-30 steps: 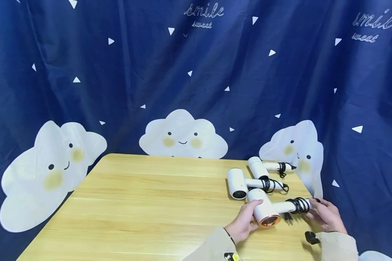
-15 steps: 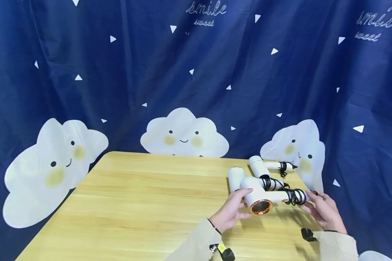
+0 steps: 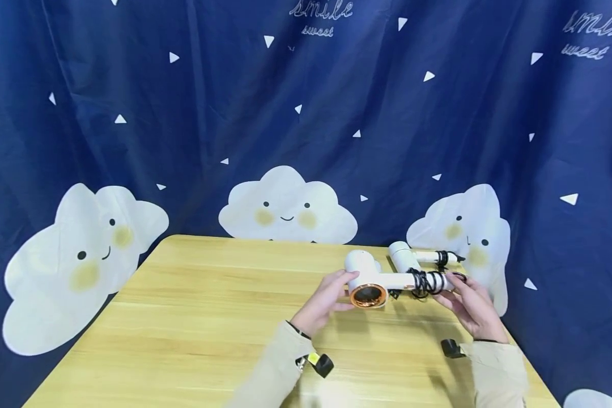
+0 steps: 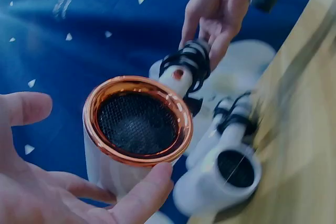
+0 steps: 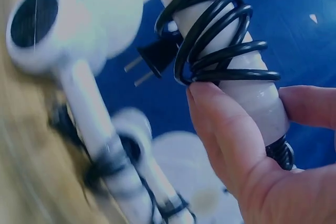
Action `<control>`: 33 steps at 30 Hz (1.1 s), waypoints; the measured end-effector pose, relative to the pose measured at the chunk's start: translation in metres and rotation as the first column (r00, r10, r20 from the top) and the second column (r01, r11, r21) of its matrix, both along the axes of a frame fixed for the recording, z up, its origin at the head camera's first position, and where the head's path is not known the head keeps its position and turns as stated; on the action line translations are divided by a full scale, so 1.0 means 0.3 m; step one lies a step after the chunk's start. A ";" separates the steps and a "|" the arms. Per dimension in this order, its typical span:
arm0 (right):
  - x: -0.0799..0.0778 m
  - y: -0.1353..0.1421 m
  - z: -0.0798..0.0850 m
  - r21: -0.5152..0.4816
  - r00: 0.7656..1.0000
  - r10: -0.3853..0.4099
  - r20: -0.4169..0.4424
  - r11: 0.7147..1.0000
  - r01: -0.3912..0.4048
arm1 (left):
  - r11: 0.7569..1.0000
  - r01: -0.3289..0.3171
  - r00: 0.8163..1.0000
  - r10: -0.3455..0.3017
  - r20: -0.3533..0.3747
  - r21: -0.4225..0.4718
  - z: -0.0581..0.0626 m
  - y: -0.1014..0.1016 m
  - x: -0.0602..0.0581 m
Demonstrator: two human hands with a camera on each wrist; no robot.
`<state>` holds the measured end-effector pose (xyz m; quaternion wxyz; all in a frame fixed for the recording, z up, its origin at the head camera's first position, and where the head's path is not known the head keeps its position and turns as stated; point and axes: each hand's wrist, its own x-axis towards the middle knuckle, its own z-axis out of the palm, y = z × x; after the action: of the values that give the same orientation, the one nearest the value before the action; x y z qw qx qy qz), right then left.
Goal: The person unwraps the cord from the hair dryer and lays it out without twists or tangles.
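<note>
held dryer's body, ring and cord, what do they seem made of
Body: probably hard plastic, smooth and white with a soft sheen.
Ring: polished and copper-coloured with bright reflections; metal or metallic-coated plastic, can't tell.
Cord: likely black rubber or soft plastic, bending in smooth, slightly shiny coils.

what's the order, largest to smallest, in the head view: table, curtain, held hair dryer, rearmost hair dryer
1. Curtain
2. Table
3. Held hair dryer
4. Rearmost hair dryer, partly hidden and apparently farther from the camera, so whether it is really smaller is unsure.
</note>
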<state>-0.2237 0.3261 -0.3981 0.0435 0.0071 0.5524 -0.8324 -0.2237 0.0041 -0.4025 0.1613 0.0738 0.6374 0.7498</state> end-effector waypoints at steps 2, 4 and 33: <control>-0.021 -0.037 0.006 -0.029 1.000 0.018 0.017 0.999 -0.017 | 0.999 -0.013 0.999 0.012 -0.030 -0.039 0.010 -0.039 -0.021; -0.041 -0.077 0.009 -0.049 0.999 0.038 0.033 0.998 -0.036 | 0.997 -0.025 0.998 0.021 -0.059 -0.072 0.018 -0.082 -0.040; -0.212 -0.547 -0.064 0.011 0.993 0.109 0.048 0.994 -0.110 | 0.978 -0.110 0.991 0.094 -0.097 -0.175 0.006 -0.540 -0.133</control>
<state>-0.2873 0.1621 -0.4171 0.1020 -0.0032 0.5565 -0.8246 -0.2636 -0.1578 -0.4007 0.1002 0.0589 0.7119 0.6926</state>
